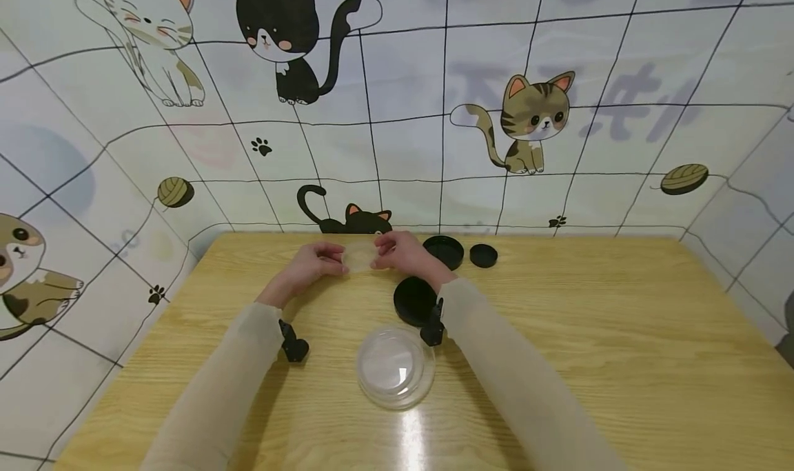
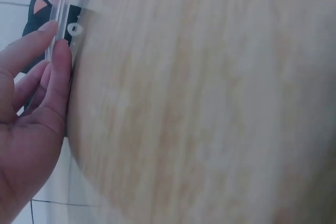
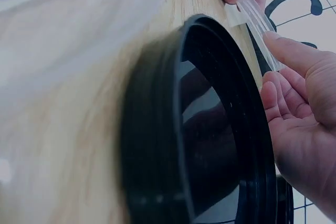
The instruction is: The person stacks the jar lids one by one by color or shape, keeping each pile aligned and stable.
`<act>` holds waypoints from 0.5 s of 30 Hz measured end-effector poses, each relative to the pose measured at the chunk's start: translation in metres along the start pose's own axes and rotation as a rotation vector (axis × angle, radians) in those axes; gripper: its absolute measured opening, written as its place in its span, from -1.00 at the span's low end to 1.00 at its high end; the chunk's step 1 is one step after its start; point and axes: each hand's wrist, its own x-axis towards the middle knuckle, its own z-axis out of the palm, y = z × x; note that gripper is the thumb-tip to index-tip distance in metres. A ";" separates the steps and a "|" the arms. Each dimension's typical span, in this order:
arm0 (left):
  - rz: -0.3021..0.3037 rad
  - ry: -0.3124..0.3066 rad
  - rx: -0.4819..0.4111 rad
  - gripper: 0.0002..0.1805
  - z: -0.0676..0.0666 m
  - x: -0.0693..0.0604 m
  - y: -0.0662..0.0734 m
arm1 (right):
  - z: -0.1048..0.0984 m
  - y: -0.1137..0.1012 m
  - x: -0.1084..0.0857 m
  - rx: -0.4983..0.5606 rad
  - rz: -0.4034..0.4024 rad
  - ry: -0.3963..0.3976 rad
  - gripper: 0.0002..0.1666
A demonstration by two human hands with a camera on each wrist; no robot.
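Observation:
Between the two hands, near the table's back edge, is a small clear plastic round piece (image 1: 359, 256). My left hand (image 1: 315, 264) pinches its left side, and my right hand (image 1: 406, 256) pinches its right side. In the left wrist view the clear piece (image 2: 62, 17) is seen edge-on, with the left thumb and fingers (image 2: 62, 59) gripping it. The right wrist view shows the piece (image 3: 260, 32) between the right thumb and fingers, the other hand's fingertips at its far end.
A black round dish (image 1: 415, 301) lies by the right wrist. Behind it are another black dish (image 1: 444, 252) and a smaller black one (image 1: 483, 255). Clear round plastic pieces (image 1: 395, 367) lie nearer on the wooden table (image 1: 589, 319). A cat-patterned cloth (image 1: 409, 147) stands behind.

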 end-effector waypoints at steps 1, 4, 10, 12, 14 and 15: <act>0.002 -0.004 0.006 -0.38 0.001 -0.001 0.001 | -0.001 0.000 -0.002 -0.005 -0.004 -0.001 -0.37; 0.000 -0.015 0.030 -0.40 0.003 -0.006 0.005 | -0.004 -0.003 -0.010 -0.018 -0.011 -0.004 -0.36; 0.029 -0.048 0.018 -0.36 0.008 -0.018 0.014 | -0.009 -0.012 -0.030 -0.018 -0.057 0.018 -0.37; 0.048 -0.053 0.029 -0.34 0.011 -0.024 0.018 | -0.009 -0.014 -0.038 -0.016 -0.067 0.028 -0.38; 0.068 -0.062 0.053 -0.33 0.013 -0.031 0.022 | -0.009 -0.016 -0.047 -0.020 -0.058 0.035 -0.37; 0.075 -0.064 0.066 -0.33 0.015 -0.035 0.024 | -0.009 -0.017 -0.052 -0.019 -0.049 0.038 -0.37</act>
